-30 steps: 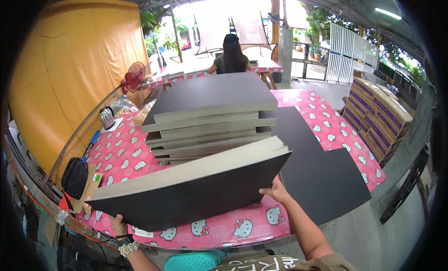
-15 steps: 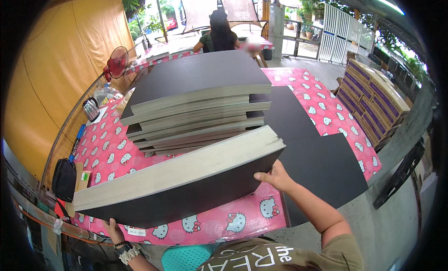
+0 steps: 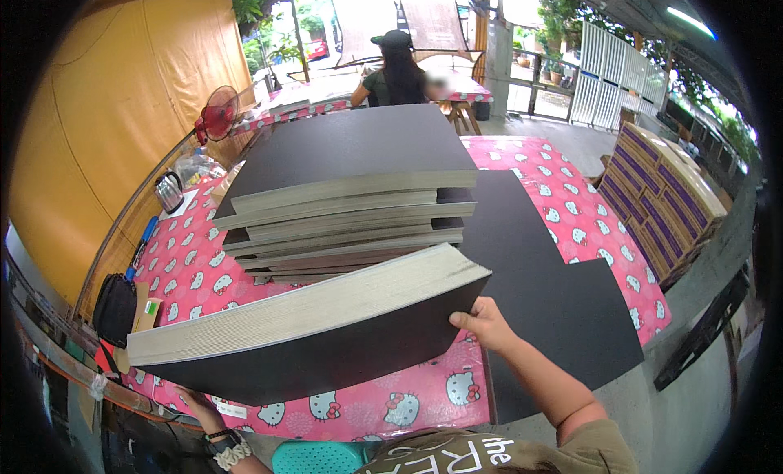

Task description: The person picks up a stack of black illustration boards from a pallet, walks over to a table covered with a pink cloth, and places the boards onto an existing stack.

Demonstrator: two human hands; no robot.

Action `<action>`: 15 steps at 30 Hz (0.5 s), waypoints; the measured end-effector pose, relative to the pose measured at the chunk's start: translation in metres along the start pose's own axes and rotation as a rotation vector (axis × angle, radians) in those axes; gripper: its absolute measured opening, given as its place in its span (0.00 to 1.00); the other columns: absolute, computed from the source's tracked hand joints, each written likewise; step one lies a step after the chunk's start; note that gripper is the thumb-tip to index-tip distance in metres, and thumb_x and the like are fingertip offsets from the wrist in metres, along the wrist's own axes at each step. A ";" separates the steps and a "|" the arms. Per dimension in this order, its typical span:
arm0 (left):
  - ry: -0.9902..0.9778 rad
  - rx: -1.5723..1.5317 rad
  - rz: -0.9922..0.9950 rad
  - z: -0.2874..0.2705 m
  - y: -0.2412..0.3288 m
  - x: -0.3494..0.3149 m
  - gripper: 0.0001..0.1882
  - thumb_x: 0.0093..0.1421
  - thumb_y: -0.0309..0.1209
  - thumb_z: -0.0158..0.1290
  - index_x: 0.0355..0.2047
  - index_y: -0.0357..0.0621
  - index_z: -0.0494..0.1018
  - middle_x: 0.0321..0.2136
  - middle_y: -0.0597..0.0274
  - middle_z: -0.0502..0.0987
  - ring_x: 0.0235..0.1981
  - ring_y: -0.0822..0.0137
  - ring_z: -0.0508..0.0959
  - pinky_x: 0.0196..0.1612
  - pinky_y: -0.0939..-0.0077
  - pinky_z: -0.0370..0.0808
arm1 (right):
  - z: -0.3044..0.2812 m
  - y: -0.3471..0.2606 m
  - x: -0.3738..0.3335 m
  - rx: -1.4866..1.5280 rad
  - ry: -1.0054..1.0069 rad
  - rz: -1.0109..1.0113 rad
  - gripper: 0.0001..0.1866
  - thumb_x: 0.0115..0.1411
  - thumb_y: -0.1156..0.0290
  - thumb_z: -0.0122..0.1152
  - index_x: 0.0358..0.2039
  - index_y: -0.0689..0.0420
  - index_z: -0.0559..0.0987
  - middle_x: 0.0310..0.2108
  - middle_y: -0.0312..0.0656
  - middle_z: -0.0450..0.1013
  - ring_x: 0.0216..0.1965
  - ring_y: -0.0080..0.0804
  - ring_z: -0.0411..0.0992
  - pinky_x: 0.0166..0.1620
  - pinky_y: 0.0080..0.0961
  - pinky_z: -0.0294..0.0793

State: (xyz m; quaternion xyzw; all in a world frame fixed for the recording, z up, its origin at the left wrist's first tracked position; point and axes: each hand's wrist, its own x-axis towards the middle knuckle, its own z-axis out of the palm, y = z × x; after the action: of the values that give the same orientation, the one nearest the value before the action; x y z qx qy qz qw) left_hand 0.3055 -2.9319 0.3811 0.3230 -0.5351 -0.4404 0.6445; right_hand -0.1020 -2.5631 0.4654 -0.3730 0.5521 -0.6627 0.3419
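A thick stack of black-faced sheets [image 3: 318, 352] stands tilted on its long edge in front of me, its pale layered edges facing up. My right hand [image 3: 485, 323] is closed on its right end, thumb on the black front face and fingers behind. At the lower left corner, my left hand [image 3: 198, 407] holds the stack from below, with its fingers partly hidden. Just beyond rises a tall pile of similar black-topped stacks [image 3: 351, 148], laid crosswise in uneven layers.
Black sheets [image 3: 563, 335] lie flat at the right on the pink patterned table cover [image 3: 175, 286]. A black pouch [image 3: 114, 311], a kettle [image 3: 170, 192] and a red fan [image 3: 218, 115] line the left side. Cartons [image 3: 661, 197] are stacked at right; a teal stool [image 3: 318, 456] is below.
The held stack has tipped slightly, showing more of its pale top edge. My left hand has slid further under the lower left corner. The whole view has shifted a little.
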 end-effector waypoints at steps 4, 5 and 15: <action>0.281 0.558 0.556 0.081 0.133 -0.005 0.33 0.65 0.49 0.33 0.61 0.36 0.51 0.62 0.51 0.52 0.63 0.59 0.52 0.63 0.67 0.45 | 0.004 0.001 -0.003 -0.032 0.023 -0.054 0.18 0.58 0.67 0.59 0.46 0.63 0.72 0.41 0.37 0.72 0.42 0.22 0.68 0.47 0.23 0.68; 0.111 0.589 0.649 0.117 0.177 -0.019 0.34 0.64 0.50 0.34 0.61 0.35 0.52 0.62 0.49 0.53 0.62 0.58 0.53 0.63 0.65 0.46 | 0.006 0.011 0.001 0.007 0.044 -0.089 0.18 0.58 0.67 0.59 0.46 0.63 0.72 0.41 0.37 0.72 0.42 0.22 0.68 0.47 0.23 0.68; -0.895 0.980 0.488 0.227 0.226 -0.034 0.22 0.56 0.48 0.47 0.36 0.40 0.73 0.29 0.54 0.74 0.33 0.54 0.71 0.38 0.64 0.61 | 0.019 -0.055 -0.025 0.053 0.170 -0.432 0.33 0.51 0.75 0.60 0.57 0.66 0.61 0.56 0.46 0.60 0.59 0.34 0.56 0.60 0.30 0.53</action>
State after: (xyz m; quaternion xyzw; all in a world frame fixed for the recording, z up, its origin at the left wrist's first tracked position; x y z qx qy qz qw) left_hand 0.1335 -2.7968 0.6178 0.2348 -0.9425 -0.0822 0.2232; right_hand -0.0755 -2.5423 0.5190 -0.4161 0.4688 -0.7638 0.1541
